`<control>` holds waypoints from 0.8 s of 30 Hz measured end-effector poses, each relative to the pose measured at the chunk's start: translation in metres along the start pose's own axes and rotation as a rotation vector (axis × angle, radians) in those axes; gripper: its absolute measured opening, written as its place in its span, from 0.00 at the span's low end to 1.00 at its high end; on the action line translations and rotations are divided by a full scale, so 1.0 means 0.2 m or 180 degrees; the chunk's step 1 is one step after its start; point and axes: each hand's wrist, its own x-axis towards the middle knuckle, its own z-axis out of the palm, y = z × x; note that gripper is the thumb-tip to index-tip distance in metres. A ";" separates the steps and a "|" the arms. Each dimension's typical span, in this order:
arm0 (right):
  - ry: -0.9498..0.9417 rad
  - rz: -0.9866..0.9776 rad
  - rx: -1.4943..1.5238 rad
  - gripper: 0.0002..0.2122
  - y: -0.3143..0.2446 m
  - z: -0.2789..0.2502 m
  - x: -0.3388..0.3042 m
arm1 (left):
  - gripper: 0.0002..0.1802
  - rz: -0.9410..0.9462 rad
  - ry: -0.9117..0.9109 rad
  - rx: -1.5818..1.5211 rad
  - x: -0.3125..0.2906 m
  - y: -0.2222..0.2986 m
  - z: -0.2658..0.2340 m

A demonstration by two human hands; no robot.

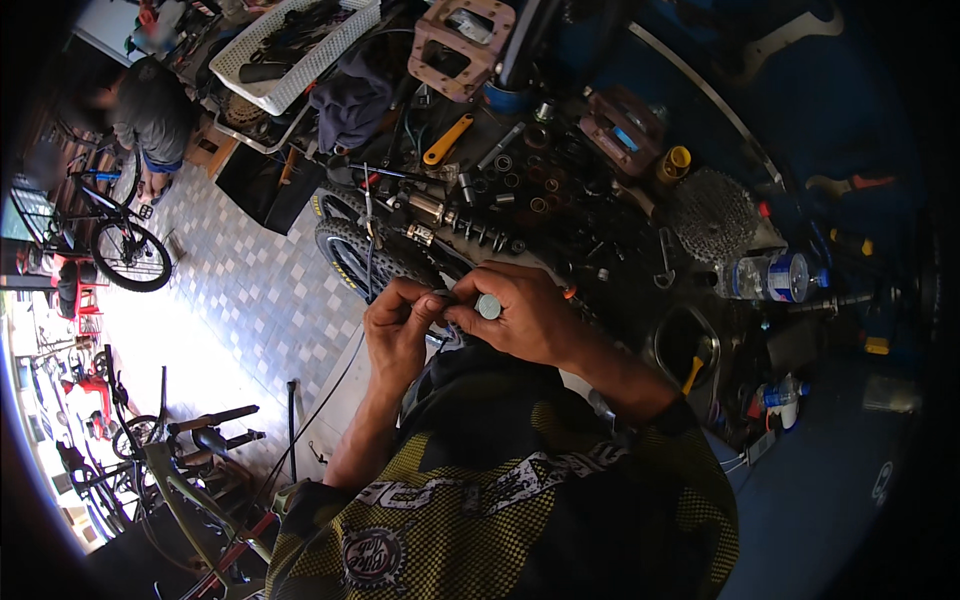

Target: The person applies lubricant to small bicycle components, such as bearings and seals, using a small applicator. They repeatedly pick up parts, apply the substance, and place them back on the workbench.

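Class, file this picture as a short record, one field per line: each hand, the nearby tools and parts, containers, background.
Left hand: thumb and fingers pinched around a small dark piece, too small to identify
Right hand: curled around a pale green round-ended object, its fingertips meeting the left hand's
Tools and parts: yellow-orange tool; sprocket cassette
Containers: white basket, upper left; clear bottle, right
Background: patterned tile floor; another person beside a bicycle

bright daylight spills across the patterned tiled floor (262,285).
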 end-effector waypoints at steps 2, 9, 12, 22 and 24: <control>0.0176 -0.0130 -0.0287 0.09 0.00 0.01 -0.02 | 0.10 -0.0298 0.0033 -0.0477 -0.01 -0.05 0.01; 0.0350 -0.0277 -0.0337 0.09 0.05 0.00 -0.06 | 0.10 -0.0372 -0.0254 -0.0787 -0.08 -0.12 0.00; 0.0138 -0.0167 -0.0022 0.08 0.07 -0.02 -0.07 | 0.09 -0.0229 -0.0311 -0.0599 -0.07 -0.11 -0.01; 0.0624 -0.1171 -0.1022 0.08 0.11 -0.04 -0.08 | 0.10 -0.1180 -0.0316 -0.1566 -0.02 -0.11 0.01; 0.0590 -0.1446 -0.1392 0.09 0.13 -0.05 -0.10 | 0.10 -0.1505 -0.0368 -0.1882 -0.02 -0.12 0.00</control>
